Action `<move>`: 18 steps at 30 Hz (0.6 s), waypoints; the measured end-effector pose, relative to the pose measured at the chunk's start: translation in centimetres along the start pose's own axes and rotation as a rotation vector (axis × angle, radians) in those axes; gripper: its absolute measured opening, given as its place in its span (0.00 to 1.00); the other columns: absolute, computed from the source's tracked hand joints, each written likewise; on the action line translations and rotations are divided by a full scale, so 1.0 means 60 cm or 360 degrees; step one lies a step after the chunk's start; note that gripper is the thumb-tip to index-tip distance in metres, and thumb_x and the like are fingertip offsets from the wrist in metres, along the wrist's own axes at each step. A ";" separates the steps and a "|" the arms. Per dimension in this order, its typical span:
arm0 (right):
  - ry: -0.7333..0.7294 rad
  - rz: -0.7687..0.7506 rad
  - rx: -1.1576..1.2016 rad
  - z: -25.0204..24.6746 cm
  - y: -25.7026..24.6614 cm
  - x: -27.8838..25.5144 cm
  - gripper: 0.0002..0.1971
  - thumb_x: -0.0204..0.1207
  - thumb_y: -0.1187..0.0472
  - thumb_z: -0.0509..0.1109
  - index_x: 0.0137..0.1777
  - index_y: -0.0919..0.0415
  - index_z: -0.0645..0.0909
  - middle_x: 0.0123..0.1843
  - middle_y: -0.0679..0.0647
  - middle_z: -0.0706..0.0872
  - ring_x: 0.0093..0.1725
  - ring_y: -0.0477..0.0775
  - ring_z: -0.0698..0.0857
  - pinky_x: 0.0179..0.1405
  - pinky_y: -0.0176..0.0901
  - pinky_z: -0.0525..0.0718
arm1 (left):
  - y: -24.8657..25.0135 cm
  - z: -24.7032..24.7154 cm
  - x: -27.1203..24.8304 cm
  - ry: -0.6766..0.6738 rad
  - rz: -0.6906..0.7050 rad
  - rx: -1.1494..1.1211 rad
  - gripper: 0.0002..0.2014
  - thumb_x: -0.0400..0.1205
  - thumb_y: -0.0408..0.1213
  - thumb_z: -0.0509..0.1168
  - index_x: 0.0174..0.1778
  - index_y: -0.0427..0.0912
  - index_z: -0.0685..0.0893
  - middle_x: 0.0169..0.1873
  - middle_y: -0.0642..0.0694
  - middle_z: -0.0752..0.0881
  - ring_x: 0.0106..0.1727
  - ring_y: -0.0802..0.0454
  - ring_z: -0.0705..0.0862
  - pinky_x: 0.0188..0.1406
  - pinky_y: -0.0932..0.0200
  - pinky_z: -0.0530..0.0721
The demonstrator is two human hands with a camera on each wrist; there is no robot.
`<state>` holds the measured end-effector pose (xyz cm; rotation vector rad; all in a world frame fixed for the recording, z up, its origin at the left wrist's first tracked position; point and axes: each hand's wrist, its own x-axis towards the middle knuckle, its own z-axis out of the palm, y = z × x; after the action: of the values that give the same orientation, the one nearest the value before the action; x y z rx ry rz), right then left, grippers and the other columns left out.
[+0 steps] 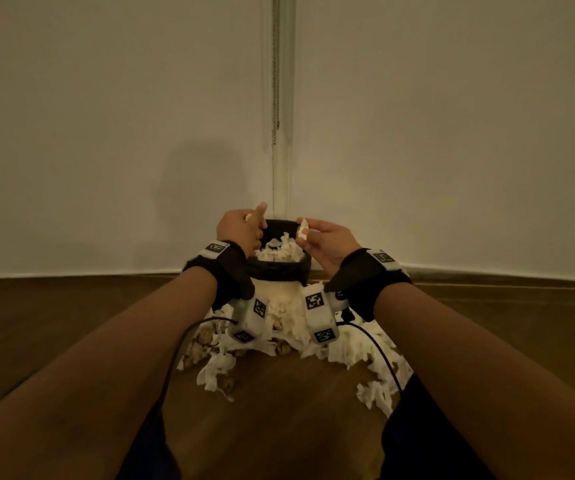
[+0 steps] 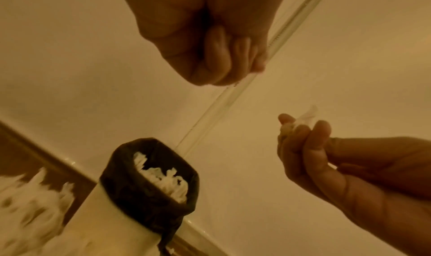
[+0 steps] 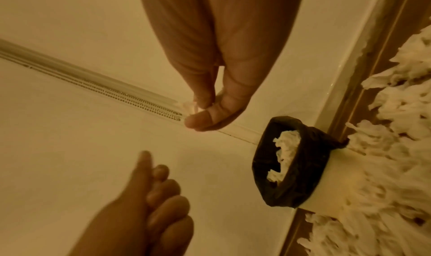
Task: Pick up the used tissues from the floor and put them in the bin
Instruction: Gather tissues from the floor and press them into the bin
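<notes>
A white bin with a black liner [image 1: 280, 268] stands in the room corner, with crumpled tissues [image 1: 280, 251] inside. Both hands hover over its rim. My left hand [image 1: 242, 230] has its fingers curled, and a small white tissue scrap [image 1: 248, 217] shows at the thumb. My right hand [image 1: 324, 239] pinches a crumpled tissue [image 1: 302, 230] between thumb and fingertips. The same tissue [image 3: 189, 107] shows in the right wrist view, and as a tissue [image 2: 305, 118] in the left wrist view, above and beside the bin [image 2: 151, 177]. A large heap of tissues [image 1: 293, 337] covers the floor round the bin's base.
Two pale walls meet behind the bin, and a bead chain [image 1: 275, 81] hangs in the corner. The wooden floor [image 1: 279, 427] stretches toward me, with loose tissues [image 1: 377, 396] at the right. Dark-clothed knees fill both lower corners of the head view.
</notes>
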<state>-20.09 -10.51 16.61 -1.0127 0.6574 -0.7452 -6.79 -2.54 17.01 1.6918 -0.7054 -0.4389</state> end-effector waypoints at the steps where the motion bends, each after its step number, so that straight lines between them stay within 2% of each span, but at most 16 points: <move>1: 0.0003 -0.0017 -0.0016 -0.003 -0.010 0.000 0.16 0.79 0.80 0.60 0.67 0.80 0.74 0.46 0.63 0.81 0.40 0.52 0.80 0.30 0.29 0.86 | 0.016 0.002 0.003 0.0032 0.0051 0.0049 0.28 0.84 0.56 0.54 0.23 0.43 0.76 0.16 0.49 0.73 0.15 0.54 0.68 0.16 0.67 0.67; 3: 0.0037 -0.0046 -0.0080 -0.012 -0.023 0.004 0.16 0.78 0.79 0.61 0.65 0.82 0.75 0.49 0.66 0.81 0.38 0.52 0.80 0.29 0.29 0.85 | 0.042 0.006 0.010 0.0095 0.0106 0.0088 0.32 0.84 0.59 0.46 0.19 0.43 0.72 0.13 0.51 0.71 0.17 0.52 0.68 0.20 0.64 0.66; 4: 0.0063 -0.0061 -0.0114 -0.017 -0.027 0.009 0.15 0.78 0.78 0.62 0.64 0.82 0.75 0.46 0.65 0.82 0.36 0.52 0.80 0.29 0.28 0.84 | 0.048 0.009 0.014 0.0115 0.0129 0.0087 0.33 0.85 0.59 0.44 0.18 0.43 0.71 0.11 0.52 0.70 0.17 0.51 0.68 0.22 0.63 0.65; 6: 0.0118 -0.0080 -0.0179 -0.027 -0.030 0.022 0.14 0.78 0.77 0.64 0.63 0.82 0.76 0.40 0.62 0.83 0.34 0.52 0.79 0.27 0.28 0.83 | 0.045 0.016 0.020 0.0142 0.0167 0.0129 0.33 0.86 0.56 0.43 0.17 0.43 0.69 0.12 0.51 0.70 0.18 0.50 0.69 0.23 0.61 0.65; 10: 0.0227 -0.0119 -0.0353 -0.038 -0.022 0.053 0.12 0.76 0.76 0.67 0.58 0.81 0.80 0.35 0.60 0.84 0.31 0.53 0.79 0.25 0.29 0.83 | 0.004 0.039 0.026 0.0149 0.0104 0.0115 0.32 0.87 0.54 0.43 0.19 0.43 0.70 0.15 0.48 0.71 0.20 0.49 0.69 0.25 0.60 0.65; 12: 0.0254 -0.0136 -0.0448 -0.044 -0.017 0.069 0.10 0.75 0.75 0.68 0.55 0.79 0.82 0.33 0.60 0.84 0.29 0.52 0.79 0.25 0.31 0.82 | -0.009 0.052 0.033 0.0092 0.0025 0.0039 0.26 0.86 0.55 0.45 0.33 0.41 0.75 0.22 0.46 0.75 0.22 0.50 0.71 0.24 0.62 0.69; 14: 0.0329 -0.0140 -0.0544 -0.054 -0.011 0.089 0.07 0.75 0.72 0.71 0.51 0.74 0.85 0.34 0.60 0.85 0.29 0.52 0.79 0.25 0.32 0.81 | -0.015 0.068 0.047 -0.0036 -0.0082 -0.0094 0.15 0.86 0.53 0.52 0.50 0.43 0.69 0.33 0.43 0.77 0.25 0.53 0.72 0.19 0.63 0.70; 16: 0.0437 -0.0114 -0.0588 -0.066 -0.002 0.109 0.01 0.74 0.68 0.73 0.43 0.64 0.86 0.37 0.60 0.87 0.30 0.51 0.82 0.28 0.34 0.82 | -0.019 0.078 0.066 -0.0144 -0.0185 -0.0106 0.12 0.85 0.41 0.58 0.58 0.42 0.64 0.43 0.40 0.76 0.31 0.53 0.73 0.24 0.64 0.72; 18: 0.0516 -0.0077 -0.0568 -0.072 0.014 0.128 0.04 0.73 0.67 0.74 0.38 0.60 0.84 0.36 0.58 0.86 0.30 0.50 0.83 0.32 0.37 0.86 | -0.029 0.082 0.085 -0.0200 -0.0197 0.0009 0.15 0.84 0.29 0.56 0.67 0.34 0.65 0.51 0.33 0.77 0.41 0.48 0.77 0.33 0.63 0.76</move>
<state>-18.72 -18.53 13.09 -1.2478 1.0772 -0.8625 -5.69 -9.33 14.56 1.7305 -0.6954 -0.6350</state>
